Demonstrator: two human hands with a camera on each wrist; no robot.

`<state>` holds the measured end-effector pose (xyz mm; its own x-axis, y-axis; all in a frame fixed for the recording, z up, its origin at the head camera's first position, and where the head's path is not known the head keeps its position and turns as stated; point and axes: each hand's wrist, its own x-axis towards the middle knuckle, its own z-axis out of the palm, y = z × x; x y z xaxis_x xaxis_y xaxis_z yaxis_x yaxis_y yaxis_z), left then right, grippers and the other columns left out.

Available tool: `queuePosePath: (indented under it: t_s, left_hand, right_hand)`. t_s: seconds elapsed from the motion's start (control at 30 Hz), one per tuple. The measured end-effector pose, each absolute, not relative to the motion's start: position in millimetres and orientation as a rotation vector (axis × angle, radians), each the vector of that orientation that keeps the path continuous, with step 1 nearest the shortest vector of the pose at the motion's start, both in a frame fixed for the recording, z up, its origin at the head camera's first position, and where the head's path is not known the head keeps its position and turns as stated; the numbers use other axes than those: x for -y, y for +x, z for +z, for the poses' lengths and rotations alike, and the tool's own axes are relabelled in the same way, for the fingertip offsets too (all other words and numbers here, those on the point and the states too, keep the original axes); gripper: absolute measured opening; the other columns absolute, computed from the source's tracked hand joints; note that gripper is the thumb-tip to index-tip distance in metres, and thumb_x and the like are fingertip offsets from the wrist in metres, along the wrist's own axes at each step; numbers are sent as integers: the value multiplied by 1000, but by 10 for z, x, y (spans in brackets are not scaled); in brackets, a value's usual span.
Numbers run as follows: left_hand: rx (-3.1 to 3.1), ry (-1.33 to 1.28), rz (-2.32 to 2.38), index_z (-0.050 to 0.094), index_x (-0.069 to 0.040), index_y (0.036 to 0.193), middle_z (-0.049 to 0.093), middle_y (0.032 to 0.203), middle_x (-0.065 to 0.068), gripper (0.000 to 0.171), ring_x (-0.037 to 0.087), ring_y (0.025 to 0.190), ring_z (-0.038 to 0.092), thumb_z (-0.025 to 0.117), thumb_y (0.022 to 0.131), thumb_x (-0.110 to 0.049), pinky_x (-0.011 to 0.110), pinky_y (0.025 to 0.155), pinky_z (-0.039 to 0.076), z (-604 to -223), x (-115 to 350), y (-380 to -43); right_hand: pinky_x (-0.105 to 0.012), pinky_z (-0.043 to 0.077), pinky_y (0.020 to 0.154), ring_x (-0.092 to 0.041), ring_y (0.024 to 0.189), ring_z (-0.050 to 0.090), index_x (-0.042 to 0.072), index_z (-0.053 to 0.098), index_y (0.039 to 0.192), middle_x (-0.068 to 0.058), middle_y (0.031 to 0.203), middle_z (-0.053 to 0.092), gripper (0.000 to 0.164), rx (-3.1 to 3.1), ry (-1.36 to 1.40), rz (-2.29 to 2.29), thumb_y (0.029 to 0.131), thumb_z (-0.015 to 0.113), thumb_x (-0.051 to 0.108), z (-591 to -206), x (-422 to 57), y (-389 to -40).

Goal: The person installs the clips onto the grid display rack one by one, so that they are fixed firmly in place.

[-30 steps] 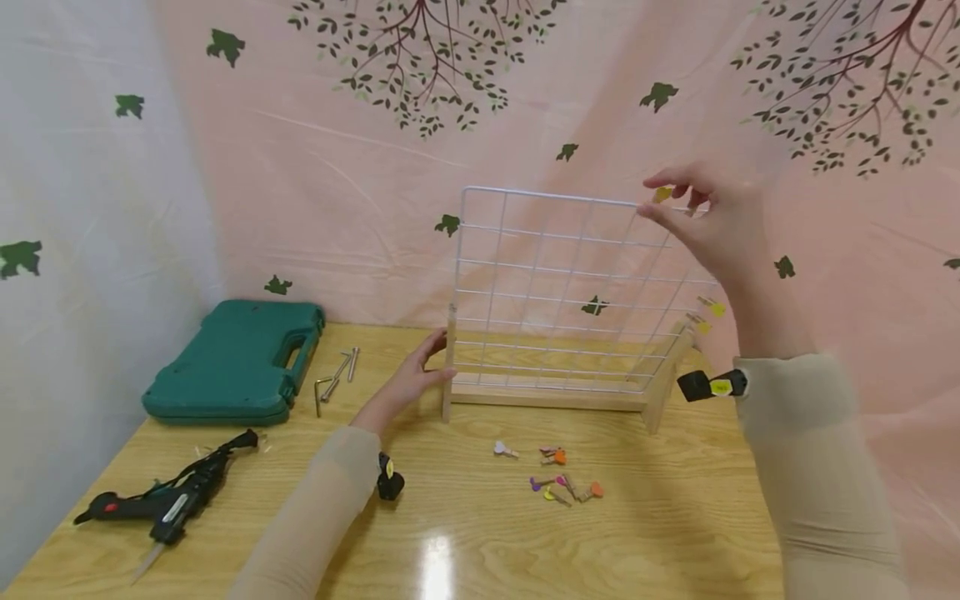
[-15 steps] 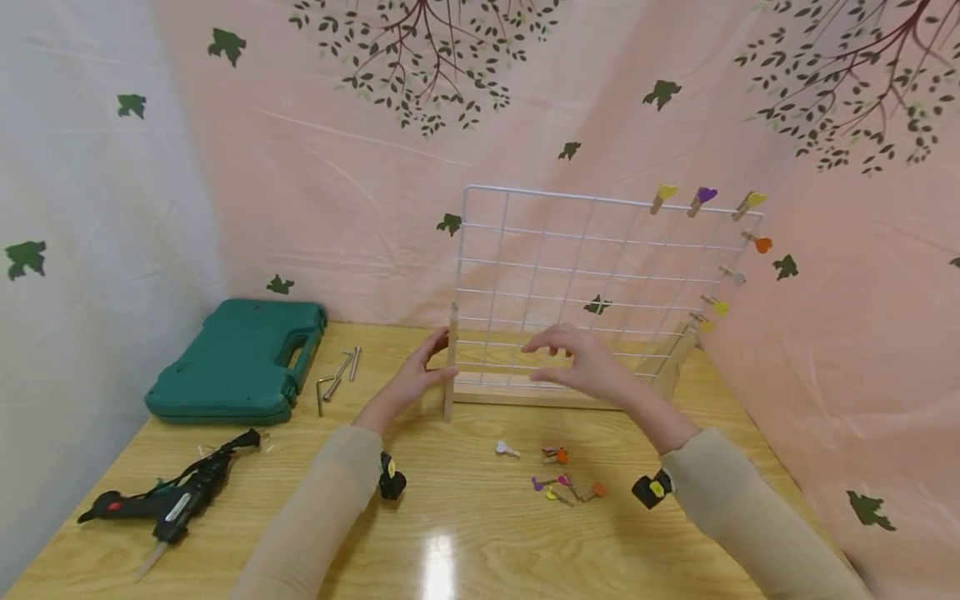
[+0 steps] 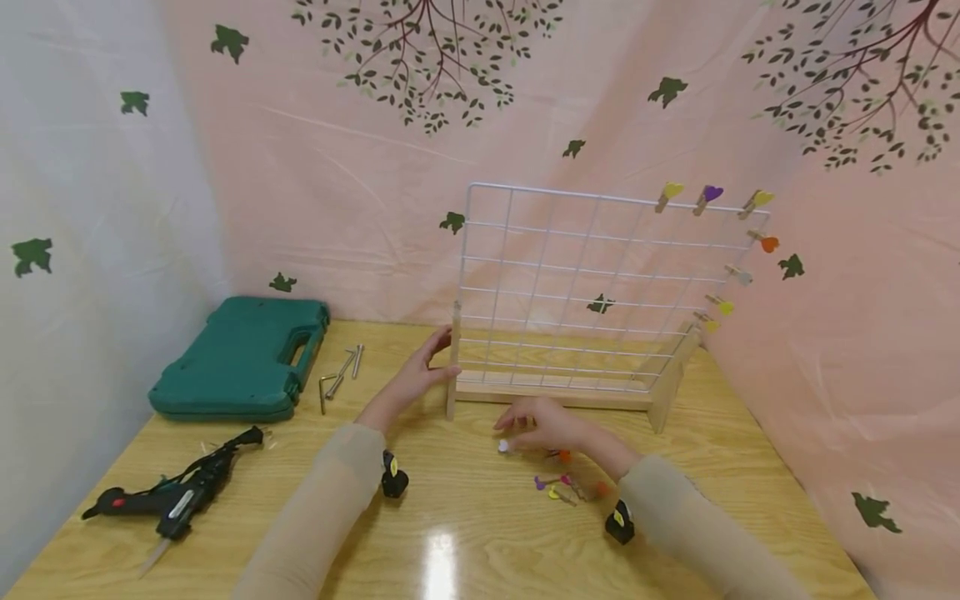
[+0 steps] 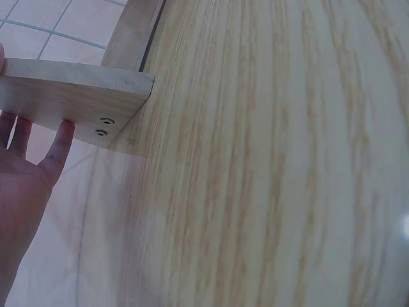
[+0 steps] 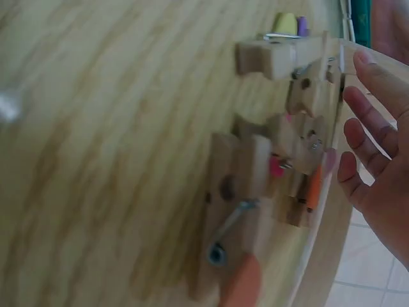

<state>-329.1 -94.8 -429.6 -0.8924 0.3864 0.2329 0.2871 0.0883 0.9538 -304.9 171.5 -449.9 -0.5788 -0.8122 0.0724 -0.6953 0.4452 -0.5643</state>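
A white wire grid stands in a wooden base. My left hand holds the base's left side panel, several fingertips on its outer face. Over the table hovers my right hand, its thumb and forefinger apart beside a white heart clothespin; whether they touch it I cannot tell. Loose heart clothespins lie near that hand, including a yellow one and an orange one. Clipped along the grid's top and right edges are several others, among them a purple one and an orange one.
A green plastic case lies at the back left. Beside it are a hex key and bolts. A black glue gun with its cord lies at the front left. Pink printed cloth hangs behind the table.
My right hand let go of a yellow heart clothespin at the grid's top edge. It came down and left to the loose clothespins. The left hand stayed on the panel.
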Motion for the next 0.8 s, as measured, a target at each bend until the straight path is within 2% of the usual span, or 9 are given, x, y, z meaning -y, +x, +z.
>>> queuePosePath:
  t_s: [0.17, 0.4, 0.6, 0.8]
  left_hand:
    - [-2258, 694, 1939, 22, -15, 141, 28, 142, 14, 68, 28, 132, 20, 57, 85, -3, 48, 98, 35, -4293, 944, -3285]
    - [-2249, 713, 1952, 21, -13, 142, 29, 141, 15, 69, 29, 132, 20, 59, 84, -5, 47, 98, 35, -4305, 943, -3293]
    - [-2239, 701, 1958, 20, -13, 142, 27, 142, 15, 71, 29, 132, 19, 60, 84, -6, 48, 98, 34, -4313, 951, -3300]
    - [-2236, 675, 1948, 17, -15, 143, 26, 143, 14, 72, 28, 133, 17, 59, 85, -7, 49, 100, 31, -4308, 961, -3291]
  right_hand:
    - [-19, 49, 72, -3, 84, 57, 17, 66, 101, 8, 96, 62, 22, -2392, -1308, -822, 80, 65, 25, -4606, -1693, -3068]
    - [-20, 48, 68, -5, 78, 55, 18, 66, 91, 9, 90, 61, 13, -2403, -1303, -831, 79, 67, 23, -4632, -1676, -3078]
    - [-20, 49, 70, -5, 77, 56, 17, 64, 88, 10, 86, 62, 10, -2384, -1253, -865, 79, 66, 21, -4617, -1671, -3058]
    - [-20, 47, 61, -4, 67, 53, 21, 62, 82, 11, 75, 59, 2, -2485, -1232, -807, 83, 64, 21, -4447, -1662, -3001]
